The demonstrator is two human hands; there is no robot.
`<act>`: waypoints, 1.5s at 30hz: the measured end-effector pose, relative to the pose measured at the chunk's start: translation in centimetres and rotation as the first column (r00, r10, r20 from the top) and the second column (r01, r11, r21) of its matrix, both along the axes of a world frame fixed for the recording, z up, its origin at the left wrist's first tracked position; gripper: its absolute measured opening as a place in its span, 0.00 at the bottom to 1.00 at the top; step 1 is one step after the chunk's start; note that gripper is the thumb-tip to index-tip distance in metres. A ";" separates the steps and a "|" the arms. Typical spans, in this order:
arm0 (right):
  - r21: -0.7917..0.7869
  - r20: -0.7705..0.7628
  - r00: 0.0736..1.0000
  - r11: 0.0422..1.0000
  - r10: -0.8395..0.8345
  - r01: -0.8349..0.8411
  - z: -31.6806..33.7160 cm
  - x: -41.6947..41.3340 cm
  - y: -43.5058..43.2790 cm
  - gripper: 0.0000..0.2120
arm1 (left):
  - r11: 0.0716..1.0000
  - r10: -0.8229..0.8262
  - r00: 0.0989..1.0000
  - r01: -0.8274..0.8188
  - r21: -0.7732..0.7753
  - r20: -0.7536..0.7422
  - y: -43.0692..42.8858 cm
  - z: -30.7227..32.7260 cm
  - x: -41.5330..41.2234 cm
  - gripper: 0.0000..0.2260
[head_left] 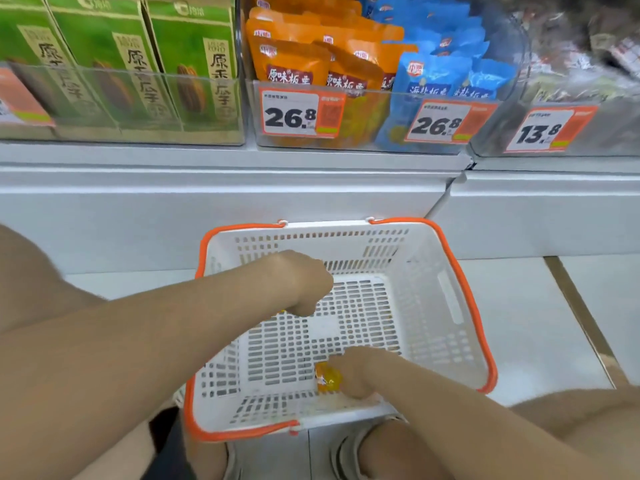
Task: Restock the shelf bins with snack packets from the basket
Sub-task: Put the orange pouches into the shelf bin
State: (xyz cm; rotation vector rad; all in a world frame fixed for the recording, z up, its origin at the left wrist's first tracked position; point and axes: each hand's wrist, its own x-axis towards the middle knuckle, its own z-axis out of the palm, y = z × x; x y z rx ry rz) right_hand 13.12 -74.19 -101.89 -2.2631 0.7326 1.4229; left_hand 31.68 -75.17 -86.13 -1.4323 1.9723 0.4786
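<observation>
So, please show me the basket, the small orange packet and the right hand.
basket (329, 242): head view, far wall.
small orange packet (325, 378): head view, its middle.
right hand (358, 374): head view, its middle.

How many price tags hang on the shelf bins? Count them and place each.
4. A 26.8 tag fronts the orange packets; a second 26.8 tag fronts the blue packets; a 13.8 tag sits farthest right; a cut-off tag is at the left edge. More may lie outside view.

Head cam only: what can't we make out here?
Head view:
Left hand: its back hides the fingers; contents unknown.
Right hand: grip on yellow packet hidden beneath it.
Rightmost bin: goods blurred.
Leftmost price tag: cut by frame edge.
</observation>
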 end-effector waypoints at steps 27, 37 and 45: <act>-0.150 0.077 0.997 0.989 0.006 0.005 3.8 1.5 -1.4 0.14 | 1.000 -0.008 1.000 0.008 -0.025 -0.011 0.0 1.2 0.1 0.11; 0.289 0.704 0.341 0.689 -0.623 0.665 12.9 5.5 -6.0 0.15 | 0.970 0.235 0.962 -0.223 0.094 -0.142 0.3 5.4 3.1 0.33; 0.626 0.476 -0.118 0.242 -0.872 0.741 23.9 7.7 -7.6 0.15 | 0.865 0.199 0.817 -0.406 -0.294 -0.541 -1.3 9.3 6.4 0.12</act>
